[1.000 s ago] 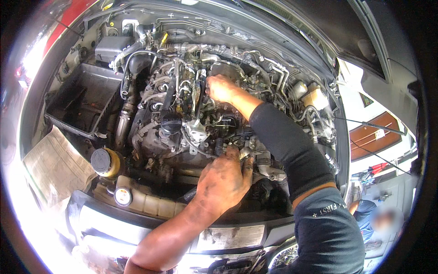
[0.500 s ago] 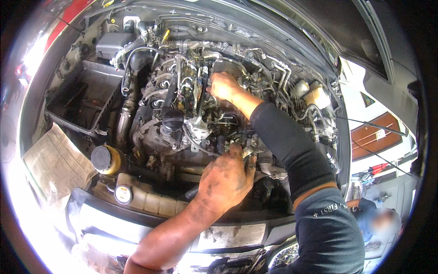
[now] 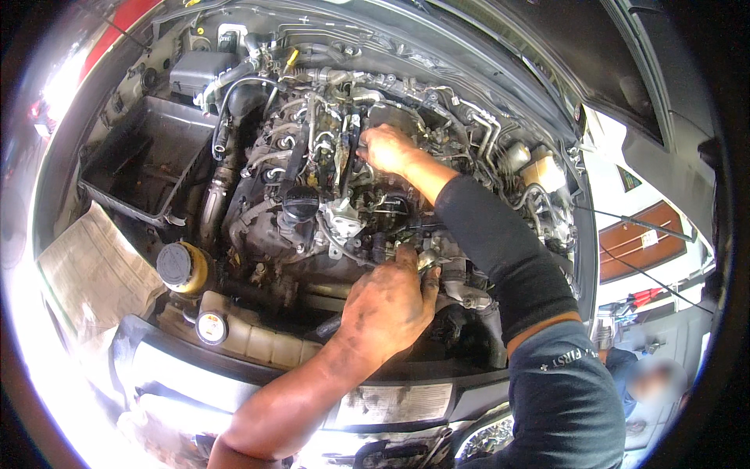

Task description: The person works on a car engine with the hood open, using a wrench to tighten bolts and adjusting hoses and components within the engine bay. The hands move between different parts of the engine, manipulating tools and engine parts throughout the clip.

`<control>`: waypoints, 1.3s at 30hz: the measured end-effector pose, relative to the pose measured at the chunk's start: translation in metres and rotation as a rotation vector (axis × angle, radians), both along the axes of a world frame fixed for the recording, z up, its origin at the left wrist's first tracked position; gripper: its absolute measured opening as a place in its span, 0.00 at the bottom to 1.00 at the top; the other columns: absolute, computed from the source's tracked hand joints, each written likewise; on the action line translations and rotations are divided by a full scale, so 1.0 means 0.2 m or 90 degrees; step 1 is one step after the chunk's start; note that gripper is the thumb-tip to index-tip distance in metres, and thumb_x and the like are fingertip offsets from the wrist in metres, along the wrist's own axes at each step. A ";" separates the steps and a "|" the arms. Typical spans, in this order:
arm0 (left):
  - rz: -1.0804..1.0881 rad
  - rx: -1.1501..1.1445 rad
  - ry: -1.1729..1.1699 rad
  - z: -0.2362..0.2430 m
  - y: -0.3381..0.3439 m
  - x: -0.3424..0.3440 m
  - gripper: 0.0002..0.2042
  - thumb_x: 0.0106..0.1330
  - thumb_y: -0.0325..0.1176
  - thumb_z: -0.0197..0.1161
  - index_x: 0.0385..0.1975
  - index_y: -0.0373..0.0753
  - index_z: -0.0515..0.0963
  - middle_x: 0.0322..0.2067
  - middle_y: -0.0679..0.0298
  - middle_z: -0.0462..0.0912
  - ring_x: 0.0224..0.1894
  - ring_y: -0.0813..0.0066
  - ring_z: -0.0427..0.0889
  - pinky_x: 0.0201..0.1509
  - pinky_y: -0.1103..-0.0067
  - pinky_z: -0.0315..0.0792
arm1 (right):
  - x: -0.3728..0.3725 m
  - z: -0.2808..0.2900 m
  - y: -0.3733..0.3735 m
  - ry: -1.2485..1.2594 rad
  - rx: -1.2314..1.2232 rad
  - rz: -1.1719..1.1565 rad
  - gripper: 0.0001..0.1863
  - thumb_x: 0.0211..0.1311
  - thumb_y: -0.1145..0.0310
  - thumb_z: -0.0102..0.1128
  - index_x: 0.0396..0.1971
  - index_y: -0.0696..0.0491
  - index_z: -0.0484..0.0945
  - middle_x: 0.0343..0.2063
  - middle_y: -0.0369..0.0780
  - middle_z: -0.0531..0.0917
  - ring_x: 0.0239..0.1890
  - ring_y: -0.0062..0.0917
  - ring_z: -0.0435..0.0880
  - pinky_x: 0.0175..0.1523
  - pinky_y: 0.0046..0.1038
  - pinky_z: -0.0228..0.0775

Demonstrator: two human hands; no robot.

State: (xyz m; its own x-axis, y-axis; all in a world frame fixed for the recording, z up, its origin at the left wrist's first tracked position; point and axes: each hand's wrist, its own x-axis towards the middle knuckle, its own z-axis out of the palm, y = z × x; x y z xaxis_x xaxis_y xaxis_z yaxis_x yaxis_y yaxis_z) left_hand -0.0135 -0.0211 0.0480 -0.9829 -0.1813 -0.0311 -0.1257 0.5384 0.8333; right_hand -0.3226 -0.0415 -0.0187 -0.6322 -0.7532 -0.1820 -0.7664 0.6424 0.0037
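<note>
We look down into an open engine bay (image 3: 141, 156) from the front of a car, with both of our arms reaching in from the lower edge.

Our left hand (image 3: 387, 305), bare and smeared with dark grease, rests low on the front of the engine (image 3: 312, 211). Its fingers (image 3: 430, 281) are curled round a small silver metal fitting (image 3: 428, 262) among the hoses there; we cannot tell how firmly they grip it, as the hand's back hides the palm.

Our right hand (image 3: 388, 148) reaches further in, above and beyond the left hand, to the top of the engine. Its forearm wears a long black sleeve (image 3: 500, 250) with an orange cuff edge under a dark blue shirt. The fingers are bent down into the cluster of thin metal pipes (image 3: 336, 148) and wiring just left of the hand; what they pinch is hidden, so we cannot tell whether the hand is closed on anything.

Between the two hands, slightly to the left, sits a round black oil filler cap (image 3: 300, 205). Well to the left of the left hand stands a black cap on a yellow reservoir neck (image 3: 181, 266), and just below it a smaller white-ringed cap (image 3: 211, 327). Further left lies a sheet of grey cardboard (image 3: 98, 273), and above it an open black plastic tray (image 3: 144, 160). To the right of the right forearm sits a pale fluid reservoir (image 3: 544, 172). Beyond our right shoulder, a person (image 3: 648, 383) is seated, blurred.
</note>
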 end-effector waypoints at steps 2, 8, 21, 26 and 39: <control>0.007 0.023 0.029 -0.01 0.00 0.00 0.23 0.75 0.44 0.59 0.48 0.24 0.73 0.28 0.38 0.84 0.34 0.36 0.86 0.41 0.52 0.81 | 0.01 -0.01 0.02 0.024 -0.018 0.027 0.20 0.69 0.55 0.67 0.50 0.56 0.85 0.45 0.52 0.88 0.53 0.49 0.86 0.60 0.46 0.78; 0.025 0.035 0.065 -0.03 0.01 0.00 0.23 0.74 0.45 0.60 0.46 0.24 0.73 0.26 0.37 0.83 0.33 0.34 0.86 0.39 0.51 0.80 | 0.06 0.03 -0.02 0.033 0.054 -0.086 0.24 0.72 0.49 0.61 0.42 0.59 0.88 0.46 0.55 0.88 0.51 0.50 0.88 0.59 0.47 0.80; 0.040 0.042 0.119 -0.05 0.03 0.00 0.20 0.74 0.44 0.61 0.45 0.27 0.74 0.26 0.37 0.83 0.31 0.34 0.85 0.37 0.51 0.79 | 0.06 0.03 -0.02 0.045 0.069 -0.015 0.28 0.74 0.46 0.57 0.48 0.59 0.86 0.47 0.53 0.88 0.54 0.49 0.87 0.62 0.45 0.78; 0.034 0.049 0.088 -0.05 0.02 0.00 0.20 0.74 0.43 0.61 0.44 0.27 0.74 0.26 0.37 0.82 0.32 0.34 0.85 0.38 0.50 0.79 | 0.04 0.07 -0.06 0.033 0.111 -0.034 0.27 0.74 0.47 0.57 0.48 0.59 0.86 0.46 0.53 0.88 0.52 0.50 0.87 0.61 0.46 0.79; 0.036 0.043 0.092 -0.05 0.02 0.00 0.21 0.74 0.45 0.61 0.46 0.27 0.74 0.25 0.37 0.82 0.31 0.34 0.85 0.38 0.50 0.79 | 0.00 0.05 -0.07 0.026 0.137 0.020 0.21 0.70 0.61 0.64 0.57 0.56 0.82 0.45 0.54 0.88 0.51 0.51 0.87 0.59 0.48 0.80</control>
State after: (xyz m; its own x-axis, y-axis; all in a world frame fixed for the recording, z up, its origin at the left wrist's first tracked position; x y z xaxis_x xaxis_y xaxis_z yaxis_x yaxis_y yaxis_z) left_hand -0.0131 -0.0167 0.0377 -0.9663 -0.2389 0.0961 -0.0304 0.4765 0.8786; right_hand -0.3230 -0.0553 -0.0091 -0.6188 -0.7197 -0.3149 -0.7827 0.5989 0.1693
